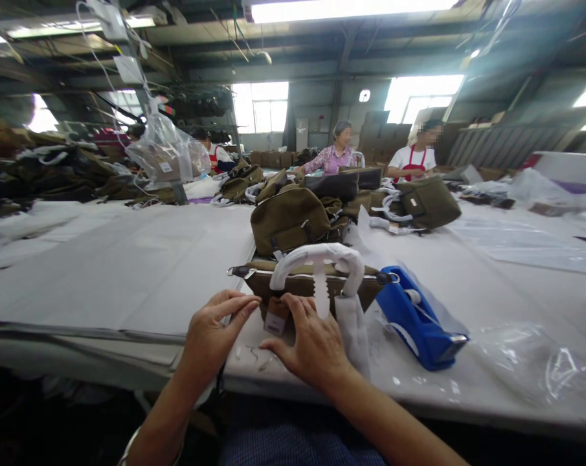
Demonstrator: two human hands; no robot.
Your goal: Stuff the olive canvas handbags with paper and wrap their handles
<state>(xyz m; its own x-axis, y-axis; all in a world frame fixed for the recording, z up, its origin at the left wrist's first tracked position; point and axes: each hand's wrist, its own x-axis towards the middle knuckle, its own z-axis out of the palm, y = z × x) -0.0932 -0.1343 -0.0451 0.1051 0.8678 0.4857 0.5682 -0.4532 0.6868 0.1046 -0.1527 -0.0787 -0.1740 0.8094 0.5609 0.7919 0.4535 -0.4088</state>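
An olive-brown handbag (370, 292) stands upright at the table's front edge, its zipper running along the top. White wrapping covers its raised handle (316, 254), and a wrapped strap (351, 330) hangs down its front. A brown and pale tag (276, 316) hangs at the bag's front. My left hand (217, 330) is beside the bag's left side, thumb and fingertips pinched together; whatever lies between them is too small to name. My right hand (312, 336) rests against the bag's front with thumb and fingers apart, fingertips next to the tag.
A blue tape dispenser (419, 323) lies right of the bag. Several olive bags (290, 220) are piled behind it. Clear plastic (535, 362) lies at the right; white sheets (103, 259) cover the left. Across the table are a person in purple (338, 158) and one in a red apron (416, 162).
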